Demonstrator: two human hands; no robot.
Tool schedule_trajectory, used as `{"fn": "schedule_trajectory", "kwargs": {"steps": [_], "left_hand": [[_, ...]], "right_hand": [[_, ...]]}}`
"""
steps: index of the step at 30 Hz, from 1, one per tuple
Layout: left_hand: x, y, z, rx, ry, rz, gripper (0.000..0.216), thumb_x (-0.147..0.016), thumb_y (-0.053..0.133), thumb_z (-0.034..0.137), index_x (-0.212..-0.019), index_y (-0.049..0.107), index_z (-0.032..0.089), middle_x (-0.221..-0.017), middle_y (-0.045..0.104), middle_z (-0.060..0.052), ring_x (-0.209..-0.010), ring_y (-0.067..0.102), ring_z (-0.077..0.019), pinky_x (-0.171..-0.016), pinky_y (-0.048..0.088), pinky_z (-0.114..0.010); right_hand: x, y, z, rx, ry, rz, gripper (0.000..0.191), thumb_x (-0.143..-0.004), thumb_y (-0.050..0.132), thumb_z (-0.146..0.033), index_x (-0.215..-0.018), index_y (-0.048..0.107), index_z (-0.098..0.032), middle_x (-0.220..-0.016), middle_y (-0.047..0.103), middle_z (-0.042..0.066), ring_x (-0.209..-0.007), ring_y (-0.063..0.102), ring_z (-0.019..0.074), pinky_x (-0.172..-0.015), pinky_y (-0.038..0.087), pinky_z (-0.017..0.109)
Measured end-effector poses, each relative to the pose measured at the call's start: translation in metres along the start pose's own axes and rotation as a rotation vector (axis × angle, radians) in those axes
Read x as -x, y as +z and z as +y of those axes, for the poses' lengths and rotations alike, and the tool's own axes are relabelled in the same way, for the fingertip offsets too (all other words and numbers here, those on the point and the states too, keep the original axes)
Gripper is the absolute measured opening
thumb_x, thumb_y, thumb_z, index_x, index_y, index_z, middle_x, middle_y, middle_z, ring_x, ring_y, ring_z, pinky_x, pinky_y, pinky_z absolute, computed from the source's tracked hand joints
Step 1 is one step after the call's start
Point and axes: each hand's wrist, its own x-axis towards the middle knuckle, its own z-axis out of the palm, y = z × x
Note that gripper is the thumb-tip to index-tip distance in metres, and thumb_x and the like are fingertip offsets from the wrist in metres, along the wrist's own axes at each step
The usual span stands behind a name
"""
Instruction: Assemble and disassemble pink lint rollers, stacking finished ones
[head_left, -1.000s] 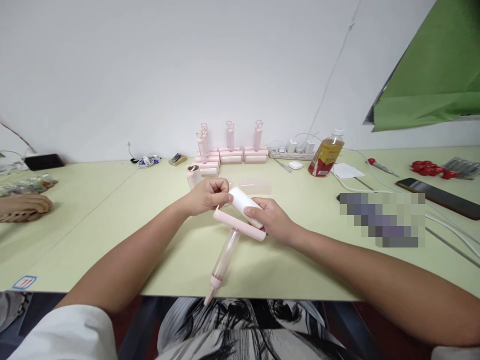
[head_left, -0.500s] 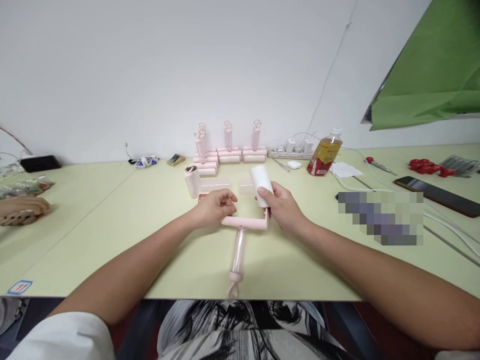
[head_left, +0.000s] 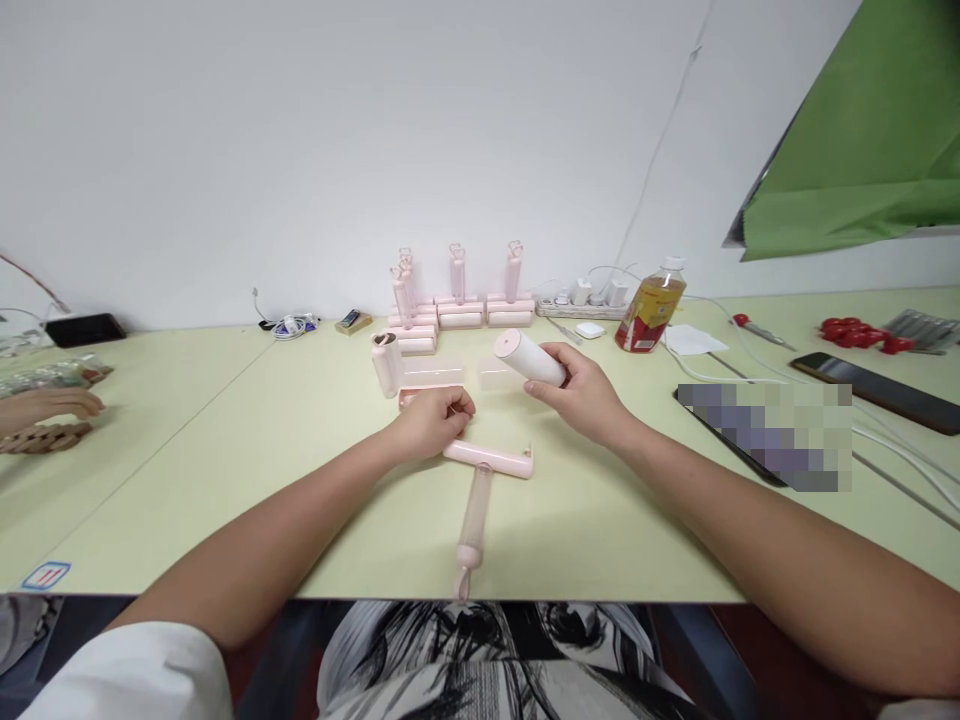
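Observation:
Raised off the table, a white lint roll (head_left: 531, 358) is gripped by my right hand (head_left: 592, 400), its round end facing up and left. My left hand (head_left: 431, 425) curls closed at the left end of a pink lint roller handle (head_left: 491, 460); the fingers partly hide that end. The handle has a pink crossbar and a clear stem pointing toward me, with a loop at its tip. Just beyond my left hand stands an open pink tube (head_left: 386, 365), beside two clear covers, one on the left (head_left: 433, 373) and one on the right (head_left: 501, 375).
Several pink lint rollers (head_left: 460, 315) stand along the wall. Rightward are a power strip (head_left: 577, 310), a drink bottle (head_left: 649, 308), a phone (head_left: 877, 390) and cables. Another person's hand (head_left: 52, 405) is at the far left.
My right hand has moved the white roll away from the handle's right arm and tilted it from upright toward lying. The handle has turned slightly; my left hand stays near its left end.

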Motion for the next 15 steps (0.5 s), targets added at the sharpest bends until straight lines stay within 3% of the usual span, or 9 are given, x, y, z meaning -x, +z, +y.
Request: {"fn": "schedule_trajectory", "kwargs": {"steps": [3, 7, 11, 15], "left_hand": [[-0.003, 0.004, 0.001, 0.004, 0.019, 0.113, 0.013, -0.078, 0.059, 0.027, -0.085, 0.066, 0.019, -0.073, 0.066, -0.001, -0.066, 0.059, -0.0155, -0.058, 0.045, -0.026], [0.000, -0.004, 0.005, 0.125, 0.095, 0.250, 0.035, -0.085, 0.059, 0.039, -0.115, 0.061, 0.020, -0.099, 0.068, -0.006, -0.075, 0.066, -0.0149, -0.060, 0.050, -0.024], [0.005, -0.017, 0.010, 0.186, 0.194, 0.228, 0.051, -0.086, 0.062, 0.042, -0.131, 0.056, 0.020, -0.120, 0.066, -0.011, -0.078, 0.069, -0.0148, -0.065, 0.054, -0.025], [0.006, -0.022, 0.008, 0.181, 0.234, 0.147, 0.048, -0.083, 0.066, 0.044, -0.123, 0.065, 0.017, -0.113, 0.071, -0.012, -0.083, 0.071, -0.0191, -0.072, 0.057, -0.029]], "right_hand": [[0.002, 0.001, -0.002, -0.005, -0.018, -0.043, 0.042, -0.073, 0.070, -0.036, -0.111, 0.061, -0.020, -0.101, 0.066, 0.004, -0.085, 0.059, 0.0218, -0.072, 0.046, 0.033], [0.005, 0.002, -0.004, 0.013, -0.045, -0.118, 0.043, -0.072, 0.071, -0.033, -0.113, 0.064, -0.022, -0.105, 0.067, 0.005, -0.088, 0.062, 0.0232, -0.075, 0.048, 0.035], [0.007, 0.002, -0.007, 0.075, -0.118, -0.183, 0.042, -0.072, 0.071, -0.031, -0.114, 0.066, -0.023, -0.113, 0.066, 0.007, -0.097, 0.063, 0.0260, -0.083, 0.049, 0.038], [0.008, 0.001, -0.007, 0.098, -0.193, -0.240, 0.042, -0.075, 0.070, -0.030, -0.116, 0.066, -0.022, -0.112, 0.067, 0.008, -0.097, 0.063, 0.0253, -0.085, 0.049, 0.038]]}}
